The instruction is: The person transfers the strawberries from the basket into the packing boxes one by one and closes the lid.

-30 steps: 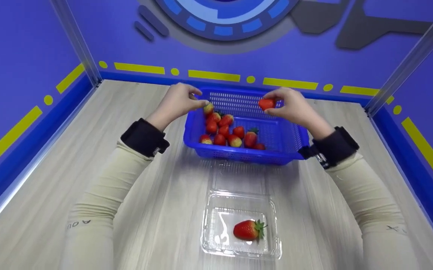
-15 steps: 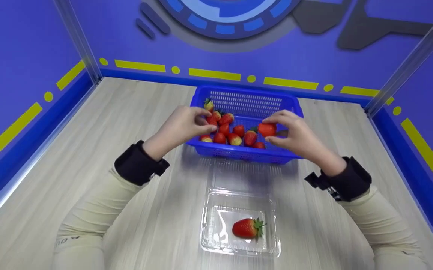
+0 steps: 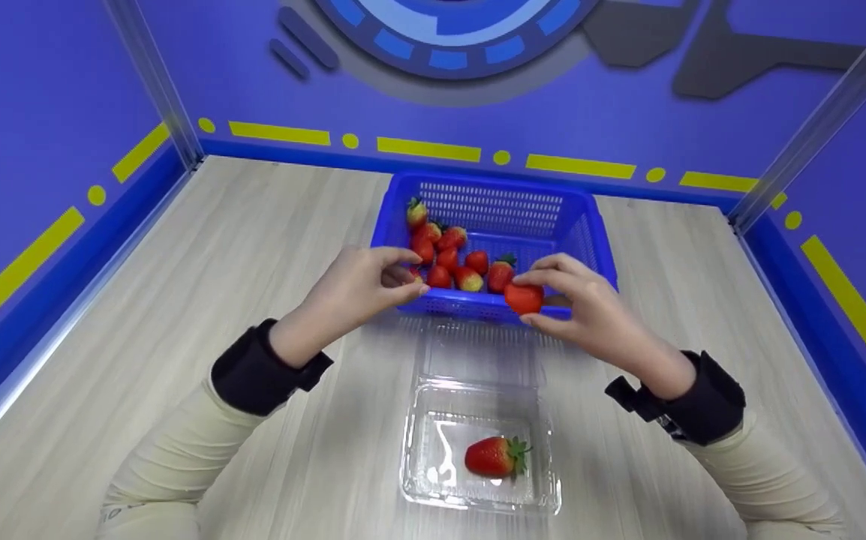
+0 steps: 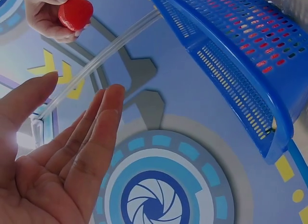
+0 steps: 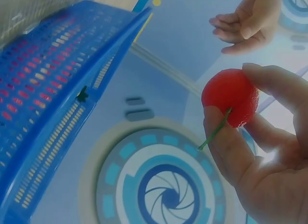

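The strawberry (image 3: pixel 524 298) sits in the fingertips of the right hand (image 3: pixel 587 309), shown by the head camera over the front rim of the blue basket (image 3: pixel 581 225), a little right of its middle; how high above the rim is hard to judge. The left hand (image 3: pixel 354 289) holds nothing, its thumb and fingers apart by the basket's front left corner. More strawberries (image 3: pixel 469 279) lie in the basket, mostly toward the left and front. Nearer on the counter (image 3: pixel 313 450), a clear tub (image 3: pixel 433 420) stands open, its lid (image 3: pixel 478 356) laid back toward the basket, with one leafy berry (image 3: pixel 491 457) lying on its side in it.

The left wrist view shows the left palm bare, thumb and fingers spread, while the right hand, farther off, pinches the strawberry apart from the basket.

The right wrist view shows the grip closely: thumb and fingers press the strawberry from different sides, and a thin green stem (image 5: pixel 215 129) sticks out beside a fingertip. The fruit looks light and easily bruised, its shiny skin perhaps slippery; a gentle pinch across the widest part should suit it better than pulling the stem or squeezing hard.
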The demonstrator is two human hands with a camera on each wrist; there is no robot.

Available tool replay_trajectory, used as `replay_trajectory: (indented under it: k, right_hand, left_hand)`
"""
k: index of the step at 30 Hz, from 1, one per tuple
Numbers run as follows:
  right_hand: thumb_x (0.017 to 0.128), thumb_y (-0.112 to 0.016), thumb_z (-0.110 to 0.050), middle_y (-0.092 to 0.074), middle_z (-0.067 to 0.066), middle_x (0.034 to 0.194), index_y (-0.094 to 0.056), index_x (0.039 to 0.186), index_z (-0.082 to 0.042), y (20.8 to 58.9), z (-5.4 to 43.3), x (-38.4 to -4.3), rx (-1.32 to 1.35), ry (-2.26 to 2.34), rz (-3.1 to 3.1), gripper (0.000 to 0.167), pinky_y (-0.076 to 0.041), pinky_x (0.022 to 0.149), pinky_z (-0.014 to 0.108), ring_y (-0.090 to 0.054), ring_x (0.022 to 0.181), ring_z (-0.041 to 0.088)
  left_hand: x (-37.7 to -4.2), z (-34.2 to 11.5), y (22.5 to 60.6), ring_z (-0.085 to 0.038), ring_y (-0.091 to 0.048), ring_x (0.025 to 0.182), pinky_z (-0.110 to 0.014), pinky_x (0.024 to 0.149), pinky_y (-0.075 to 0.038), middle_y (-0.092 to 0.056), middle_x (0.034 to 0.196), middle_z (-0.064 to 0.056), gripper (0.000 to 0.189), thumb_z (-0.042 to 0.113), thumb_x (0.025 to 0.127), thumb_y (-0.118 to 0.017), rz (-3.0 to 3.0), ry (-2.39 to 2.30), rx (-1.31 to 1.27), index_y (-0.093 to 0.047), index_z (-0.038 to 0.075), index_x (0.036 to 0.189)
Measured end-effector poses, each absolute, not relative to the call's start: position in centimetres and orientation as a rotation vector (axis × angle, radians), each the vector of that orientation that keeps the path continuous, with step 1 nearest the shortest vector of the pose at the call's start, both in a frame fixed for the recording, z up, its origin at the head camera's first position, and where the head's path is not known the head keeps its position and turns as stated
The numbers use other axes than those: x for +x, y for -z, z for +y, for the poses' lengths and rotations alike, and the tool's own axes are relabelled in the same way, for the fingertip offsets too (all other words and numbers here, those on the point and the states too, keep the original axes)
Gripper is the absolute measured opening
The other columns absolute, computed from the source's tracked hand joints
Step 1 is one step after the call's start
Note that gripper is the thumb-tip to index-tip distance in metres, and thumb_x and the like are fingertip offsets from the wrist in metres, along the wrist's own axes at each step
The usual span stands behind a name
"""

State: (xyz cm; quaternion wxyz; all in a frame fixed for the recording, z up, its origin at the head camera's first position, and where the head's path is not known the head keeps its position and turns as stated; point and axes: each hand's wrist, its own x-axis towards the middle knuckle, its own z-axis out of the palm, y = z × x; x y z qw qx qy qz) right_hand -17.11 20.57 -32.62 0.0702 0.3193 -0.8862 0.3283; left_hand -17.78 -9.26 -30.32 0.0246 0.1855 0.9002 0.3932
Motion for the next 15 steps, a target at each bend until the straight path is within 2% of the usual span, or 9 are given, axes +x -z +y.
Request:
replay_trajectory:
  k: [5, 11, 15]
  right_hand:
    - [0.082, -0.082, 0.003, -0.064, 0.017, 0.113, -0.072, 0.117, 0.001, 33.4, 20.5, -15.8, 1.042, -0.934, -2.585, 0.036, -0.064, 0.082, 0.032, -0.066, 0.102, 0.027]
    - [0.077, -0.083, 0.007, -0.065, 0.014, 0.112, -0.072, 0.115, -0.002, 34.3, 20.5, -14.5, 1.156, -0.933, -2.447, 0.041, -0.056, 0.084, 0.011, -0.063, 0.100, 0.021]
    - [0.076, -0.083, 0.009, -0.064, 0.013, 0.112, -0.072, 0.116, -0.002, 35.1, 20.5, -13.6, 1.200, -0.983, -2.428, 0.042, -0.058, 0.083, 0.013, -0.063, 0.100, 0.017]
  left_hand:
    - [-16.4, -9.5, 31.2, -0.028, -0.076, 0.094, -0.038, 0.086, -0.063, -0.078, 0.103, -0.018, 0.034, 0.015, 0.092, -0.076, 2.809, -1.256, 0.625, -0.071, -0.004, 0.121]
    - [-14.9, -9.7, 32.4, -0.028, -0.077, 0.088, -0.034, 0.078, -0.064, -0.079, 0.097, -0.018, 0.031, 0.012, 0.092, -0.077, 2.800, -1.304, 0.707, -0.072, -0.005, 0.117]
    - [-14.0, -9.7, 33.2, -0.028, -0.077, 0.084, -0.032, 0.076, -0.064, -0.078, 0.093, -0.018, 0.027, 0.009, 0.092, -0.076, 2.776, -1.359, 0.756, -0.072, -0.006, 0.113]
